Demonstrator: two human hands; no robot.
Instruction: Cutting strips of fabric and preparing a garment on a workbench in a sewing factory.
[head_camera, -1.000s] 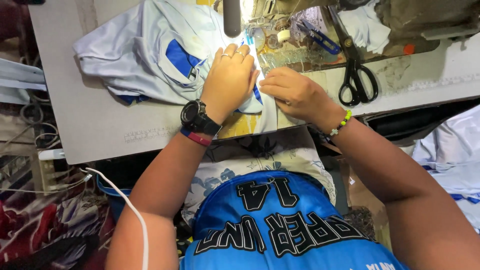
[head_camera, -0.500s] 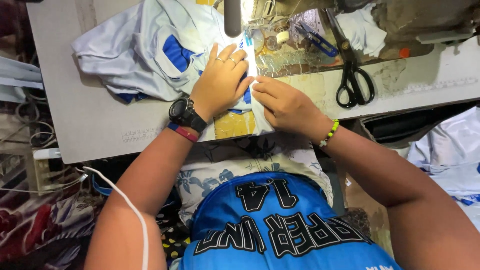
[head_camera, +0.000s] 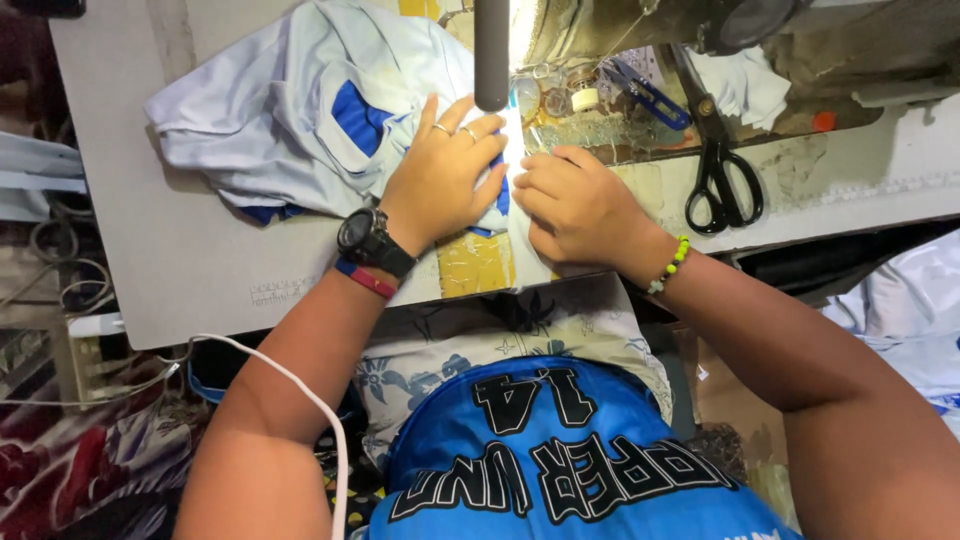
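Pale blue cloth (head_camera: 300, 110) lies bunched on the table (head_camera: 180, 270), far left, while the left hand (head_camera: 440, 180) presses it flat-palmed and the right hand (head_camera: 575, 205), fingers curled, pins its edge near scissors (head_camera: 715, 170).

The left hand (head_camera: 440, 180) has two rings (head_camera: 455, 130) and a black watch (head_camera: 370, 238) beside a red-blue band (head_camera: 365, 280). A green-yellow bead bracelet (head_camera: 670, 265) circles the right wrist. At the bottom of the frame is a blue shirt (head_camera: 560, 460) with black lettering.
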